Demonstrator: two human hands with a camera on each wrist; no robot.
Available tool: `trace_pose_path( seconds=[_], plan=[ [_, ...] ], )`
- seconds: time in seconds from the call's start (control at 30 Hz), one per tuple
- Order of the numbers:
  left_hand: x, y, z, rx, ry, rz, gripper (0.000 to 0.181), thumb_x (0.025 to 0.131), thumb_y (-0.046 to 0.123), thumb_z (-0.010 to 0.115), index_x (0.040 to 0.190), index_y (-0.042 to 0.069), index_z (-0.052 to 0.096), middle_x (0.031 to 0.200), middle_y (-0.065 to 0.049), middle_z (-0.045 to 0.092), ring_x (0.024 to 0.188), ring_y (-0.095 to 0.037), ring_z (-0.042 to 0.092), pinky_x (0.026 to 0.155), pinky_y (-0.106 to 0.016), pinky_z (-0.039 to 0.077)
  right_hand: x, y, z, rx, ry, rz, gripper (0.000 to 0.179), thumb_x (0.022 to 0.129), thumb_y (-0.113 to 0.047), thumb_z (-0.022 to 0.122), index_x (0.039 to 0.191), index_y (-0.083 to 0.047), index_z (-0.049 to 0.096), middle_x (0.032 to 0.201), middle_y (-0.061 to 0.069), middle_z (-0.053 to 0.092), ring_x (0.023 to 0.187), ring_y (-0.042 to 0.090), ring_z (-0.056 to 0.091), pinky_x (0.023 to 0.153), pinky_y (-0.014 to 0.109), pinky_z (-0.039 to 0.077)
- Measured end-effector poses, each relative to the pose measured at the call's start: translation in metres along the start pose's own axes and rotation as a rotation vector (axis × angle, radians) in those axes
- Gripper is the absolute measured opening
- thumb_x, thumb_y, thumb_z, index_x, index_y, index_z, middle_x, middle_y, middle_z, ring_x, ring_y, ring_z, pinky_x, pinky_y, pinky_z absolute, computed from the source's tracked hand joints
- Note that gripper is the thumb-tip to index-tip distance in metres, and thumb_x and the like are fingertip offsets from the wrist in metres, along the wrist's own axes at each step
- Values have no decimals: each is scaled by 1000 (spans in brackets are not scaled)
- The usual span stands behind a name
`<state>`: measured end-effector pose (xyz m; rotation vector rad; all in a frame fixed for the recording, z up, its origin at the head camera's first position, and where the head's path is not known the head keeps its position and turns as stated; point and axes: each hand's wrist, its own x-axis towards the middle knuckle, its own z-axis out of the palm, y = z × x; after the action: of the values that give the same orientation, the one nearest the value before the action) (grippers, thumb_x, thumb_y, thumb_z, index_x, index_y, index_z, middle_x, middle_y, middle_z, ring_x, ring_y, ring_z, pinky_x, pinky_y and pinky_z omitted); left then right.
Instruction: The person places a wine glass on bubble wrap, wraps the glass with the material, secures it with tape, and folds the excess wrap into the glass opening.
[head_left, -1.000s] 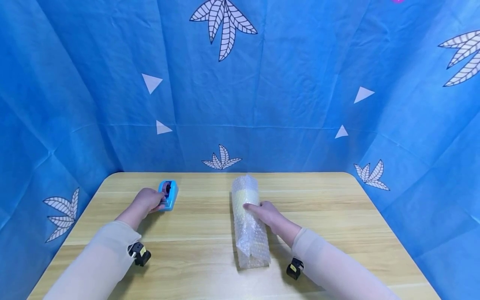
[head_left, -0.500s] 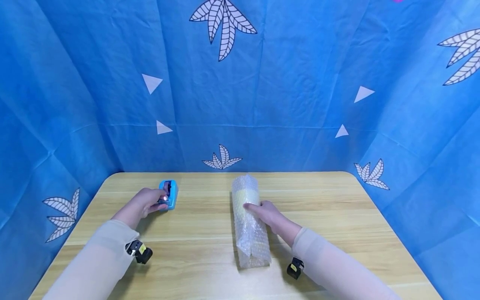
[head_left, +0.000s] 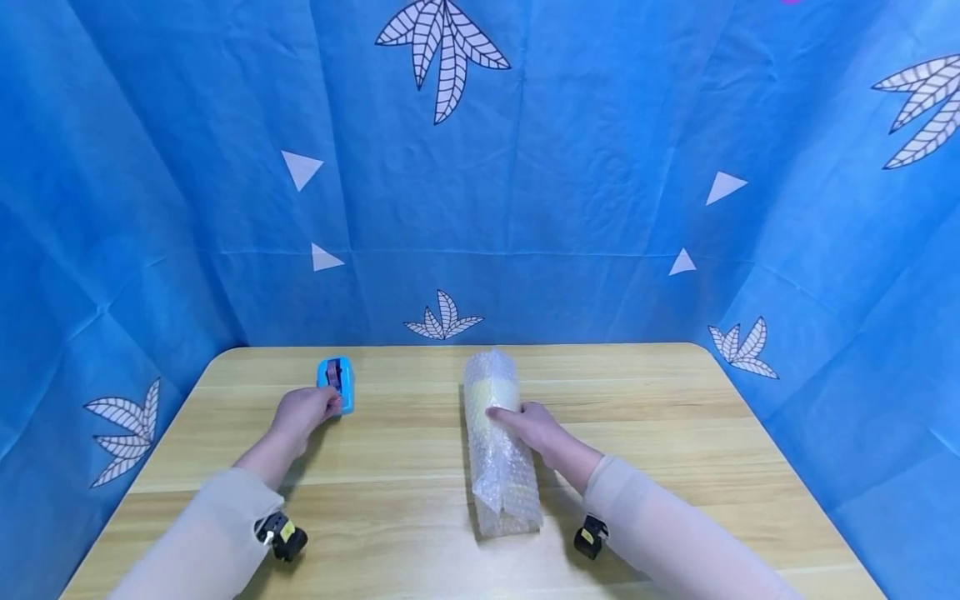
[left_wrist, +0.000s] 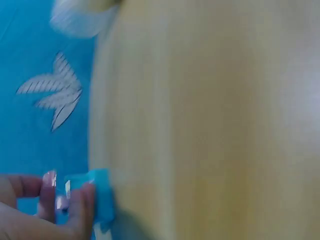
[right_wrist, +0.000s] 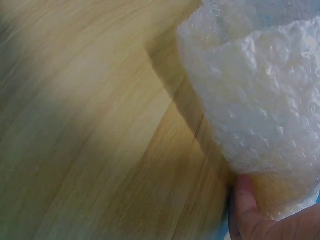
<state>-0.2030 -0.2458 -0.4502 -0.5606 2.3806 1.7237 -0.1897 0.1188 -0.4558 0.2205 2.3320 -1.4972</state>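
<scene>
A blue tape dispenser (head_left: 347, 387) with a dark roll in it sits at the back left of the table. My left hand (head_left: 302, 412) is at its near end, fingertips drawn together in a pinch at the tape; the clear strip itself hardly shows. In the left wrist view, bent fingers (left_wrist: 80, 210) overlap the blue dispenser body (left_wrist: 102, 195). A long bubble wrap bundle (head_left: 501, 475), something pale yellow showing inside, lies lengthwise mid-table. My right hand (head_left: 534, 425) grips its right side, thumb on top; the other fingers are hidden beneath or behind it.
The wooden table (head_left: 660, 467) ends at a blue curtain (head_left: 585, 208) with white leaf prints, which hangs behind it and on both sides. A small black camera (head_left: 281, 536) is strapped at each sleeve cuff.
My left hand has drawn slightly nearer to me along the dispenser, uncovering more of it, and the dispenser has shifted a little. The right hand and the bubble wrap bundle have stayed in place.
</scene>
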Motion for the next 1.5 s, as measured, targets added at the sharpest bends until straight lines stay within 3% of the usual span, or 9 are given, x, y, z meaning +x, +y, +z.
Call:
trace_pose_path(
  seconds=[0.13, 0.27, 0.43, 0.63, 0.9, 1.07, 1.2, 1.3, 1.5],
  plan=[
    [-14, -5, 14, 116, 157, 144, 33, 102, 23, 46, 101, -5, 64, 99, -15, 66, 95, -27, 58, 77, -33, 48, 1, -2, 0, 7, -3, 5, 77, 85, -50, 74, 128, 11, 53, 109, 16, 63, 97, 28, 62, 90, 46, 55],
    [-17, -5, 19, 87, 225, 142, 33, 102, 22, 42, 98, -5, 61, 93, -15, 66, 87, -24, 59, 69, -28, 51, 1, -2, 0, -3, 7, 9, 76, 85, -49, 73, 128, 10, 53, 109, 15, 63, 97, 28, 62, 91, 47, 54],
    [-15, -4, 18, -72, 165, 39, 39, 104, 21, 40, 116, -12, 57, 105, -18, 62, 91, -20, 62, 82, -29, 59, 1, -3, 0, -2, 1, 4, 75, 85, -48, 73, 128, 10, 54, 108, 14, 64, 95, 27, 63, 89, 45, 55],
    [-12, -4, 17, -207, 120, -48, 39, 103, 16, 45, 127, -13, 52, 108, -15, 60, 83, -11, 65, 85, -25, 58, 1, -3, 0, -9, 8, -2, 76, 85, -49, 74, 128, 10, 54, 108, 14, 64, 95, 26, 63, 89, 45, 55],
    [-11, -5, 22, -397, 79, -157, 44, 102, 12, 47, 140, -10, 43, 129, -18, 53, 105, -16, 64, 104, -31, 48, 0, -1, 1, -5, 5, -9, 76, 85, -50, 74, 127, 10, 55, 110, 14, 63, 97, 27, 62, 92, 47, 53],
    [-9, -5, 24, -461, 105, -181, 43, 100, 8, 46, 139, -10, 43, 130, -18, 50, 119, -23, 58, 106, -30, 46, 1, 0, 1, -7, 5, -8, 76, 85, -51, 74, 128, 9, 55, 112, 14, 63, 100, 28, 61, 93, 48, 52],
    [-8, -8, 22, -488, 103, -192, 31, 98, 5, 46, 126, -7, 51, 132, -18, 47, 128, -28, 52, 106, -30, 46, 1, 0, 1, -7, 5, -7, 76, 85, -50, 74, 128, 10, 54, 112, 14, 63, 99, 27, 61, 93, 47, 52],
    [-8, -9, 19, -474, 88, -187, 25, 98, 5, 46, 119, -4, 54, 127, -15, 49, 122, -24, 55, 106, -30, 46, 0, 0, 1, 1, -1, -10, 76, 85, -50, 74, 128, 10, 54, 110, 15, 63, 97, 27, 62, 91, 46, 54],
    [-10, -12, 19, -461, 53, -156, 33, 102, 13, 45, 129, -7, 48, 107, -9, 59, 95, -12, 66, 103, -29, 48, 1, 0, 2, 8, -3, -4, 80, 85, -49, 74, 132, 11, 51, 112, 16, 63, 98, 27, 62, 92, 47, 54]
  ],
)
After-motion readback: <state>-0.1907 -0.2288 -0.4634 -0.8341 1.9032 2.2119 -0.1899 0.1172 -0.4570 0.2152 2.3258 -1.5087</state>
